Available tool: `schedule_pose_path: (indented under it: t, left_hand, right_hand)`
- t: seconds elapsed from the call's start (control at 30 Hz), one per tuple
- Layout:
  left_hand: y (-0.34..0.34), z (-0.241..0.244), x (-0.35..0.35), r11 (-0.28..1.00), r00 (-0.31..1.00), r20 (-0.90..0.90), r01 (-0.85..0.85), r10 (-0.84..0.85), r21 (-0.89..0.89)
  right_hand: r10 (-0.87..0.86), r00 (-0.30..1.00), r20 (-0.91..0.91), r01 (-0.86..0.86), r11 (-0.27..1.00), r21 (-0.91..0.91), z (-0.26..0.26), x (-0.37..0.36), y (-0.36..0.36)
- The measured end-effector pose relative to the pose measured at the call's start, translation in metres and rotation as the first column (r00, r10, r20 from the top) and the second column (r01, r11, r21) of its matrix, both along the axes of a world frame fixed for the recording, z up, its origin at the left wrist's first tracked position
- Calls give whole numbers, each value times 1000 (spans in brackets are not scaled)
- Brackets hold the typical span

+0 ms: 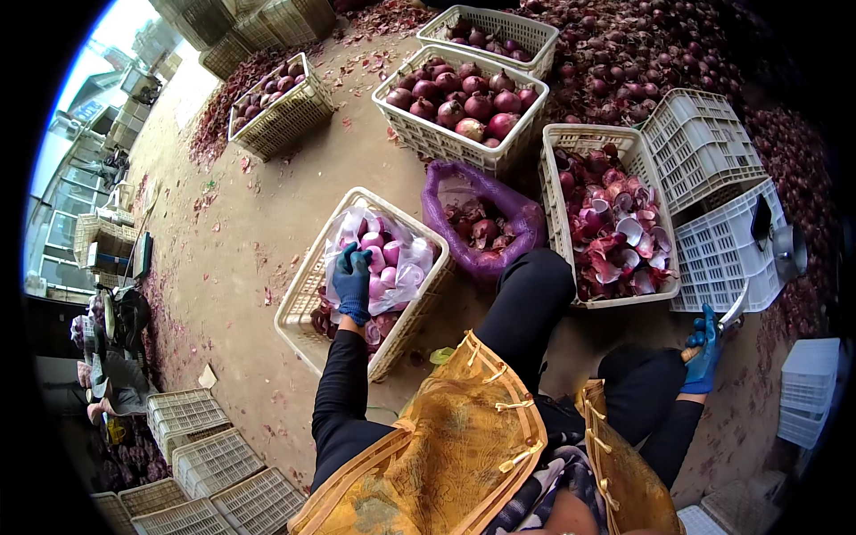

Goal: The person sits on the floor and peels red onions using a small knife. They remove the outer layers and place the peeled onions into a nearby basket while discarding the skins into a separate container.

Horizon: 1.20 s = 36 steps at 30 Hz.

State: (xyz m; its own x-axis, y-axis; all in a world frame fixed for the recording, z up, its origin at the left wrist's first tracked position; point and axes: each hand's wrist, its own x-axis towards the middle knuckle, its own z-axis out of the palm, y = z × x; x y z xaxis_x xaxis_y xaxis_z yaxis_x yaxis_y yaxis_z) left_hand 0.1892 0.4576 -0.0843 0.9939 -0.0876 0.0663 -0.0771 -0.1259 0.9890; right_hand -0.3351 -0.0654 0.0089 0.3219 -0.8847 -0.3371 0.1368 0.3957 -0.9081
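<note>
My left hand [351, 277], in a blue coated glove, has its fingers curled on the edge of a clear plastic bag [408, 275]. Peeled pink-purple onions [376, 259] lie in that bag, inside a cream plastic crate [304, 321] in front of me. Darker onions or skins show beneath the bag. Off to the right, beside my knee, my gloved right hand [703, 358] grips a curved-blade knife [735, 306] by its wooden handle. Between my hands, a purple mesh sack [438, 207] stands with its mouth spread, holding dark onions or skins.
A crate of onion skins [618, 234] stands ahead right, beside an upturned white crate [719, 247] bearing a phone [761, 221] and a metal container [789, 251]. Crates of unpeeled onions [468, 100] stand ahead. A large onion heap [615, 60] fills the back right. Stacked crates [217, 461] stand lower left.
</note>
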Motion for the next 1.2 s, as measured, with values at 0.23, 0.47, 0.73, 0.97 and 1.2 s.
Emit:
schedule_pose_path:
  t: [0.23,0.47,0.73,0.97,1.2]
  left_hand:
    - [-156,12,-49,876,873,-73,480,-483,-58]
    - [-254,-66,-62,715,765,-232,644,-601,271]
    - [-277,-241,-1,265,725,-386,607,-570,749]
    - [-334,-262,-38,-271,604,-641,592,-473,759]
    - [-297,-292,-35,-367,640,-551,412,-535,834]
  right_hand:
    - [311,890,-334,-365,924,-114,50,95,11]
    - [338,890,-307,-398,904,-158,27,142,-19]
    - [333,931,-150,-334,942,20,10,158,-45]
    - [293,934,-203,-275,955,112,7,156,-51]
    - [353,925,-136,-337,932,132,8,182,-49]
